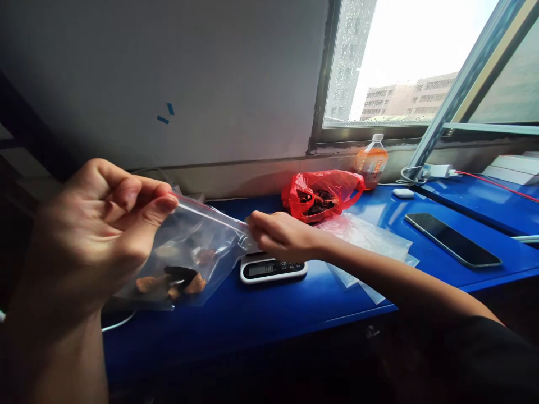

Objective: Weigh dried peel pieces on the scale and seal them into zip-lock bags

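My left hand [113, 219] pinches one top corner of a clear zip-lock bag [219, 247] between thumb and forefinger. At the other end of its red-lined zip edge, my right hand [280, 233] is closed around the bag. Several brown and dark dried pieces [185, 280] lie in the bottom of the bag, which hangs tilted above the blue table. Just below my right hand sits a small digital scale [273, 270], white-rimmed with a black face; its upper part is partly hidden.
An open red plastic bag [295, 196] of dark dried pieces stands at the back, beside an orange drink bottle [373, 160]. Flat clear bags [362, 241] lie under my right forearm. A phone [452, 240], a white case [403, 193] and a charger [438, 171] are on the right.
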A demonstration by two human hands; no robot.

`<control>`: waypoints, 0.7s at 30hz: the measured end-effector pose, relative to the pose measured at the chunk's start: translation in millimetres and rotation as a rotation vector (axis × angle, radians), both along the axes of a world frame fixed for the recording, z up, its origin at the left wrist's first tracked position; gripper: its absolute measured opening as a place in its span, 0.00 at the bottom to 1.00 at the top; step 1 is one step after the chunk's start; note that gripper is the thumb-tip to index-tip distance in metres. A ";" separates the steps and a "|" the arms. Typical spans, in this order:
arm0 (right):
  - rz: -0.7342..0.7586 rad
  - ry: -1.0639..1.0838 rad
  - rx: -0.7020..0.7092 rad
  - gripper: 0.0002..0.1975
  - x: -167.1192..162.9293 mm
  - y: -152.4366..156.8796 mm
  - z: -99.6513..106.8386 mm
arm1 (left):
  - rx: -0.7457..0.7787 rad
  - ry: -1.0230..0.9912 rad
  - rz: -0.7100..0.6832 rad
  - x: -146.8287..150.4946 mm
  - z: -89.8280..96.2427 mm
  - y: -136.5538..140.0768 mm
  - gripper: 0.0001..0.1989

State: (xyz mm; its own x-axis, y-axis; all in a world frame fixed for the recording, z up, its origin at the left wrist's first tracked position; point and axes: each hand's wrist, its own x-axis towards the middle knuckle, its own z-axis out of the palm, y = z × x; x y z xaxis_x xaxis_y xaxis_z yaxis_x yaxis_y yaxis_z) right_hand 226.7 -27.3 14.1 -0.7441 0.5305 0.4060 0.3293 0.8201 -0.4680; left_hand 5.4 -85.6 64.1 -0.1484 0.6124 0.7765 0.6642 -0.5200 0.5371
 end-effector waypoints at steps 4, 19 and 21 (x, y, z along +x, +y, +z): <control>-0.026 -0.071 0.126 0.09 8.1 -3.8 5.3 | -0.030 0.015 -0.082 9.5 6.4 3.9 0.15; -0.289 0.018 0.716 0.18 51.8 15.9 0.1 | 0.117 -0.021 -0.249 -18.8 9.1 35.2 0.10; -0.508 -0.008 0.666 0.17 84.5 40.0 1.8 | 0.107 -0.107 -0.170 -32.2 13.9 45.3 0.11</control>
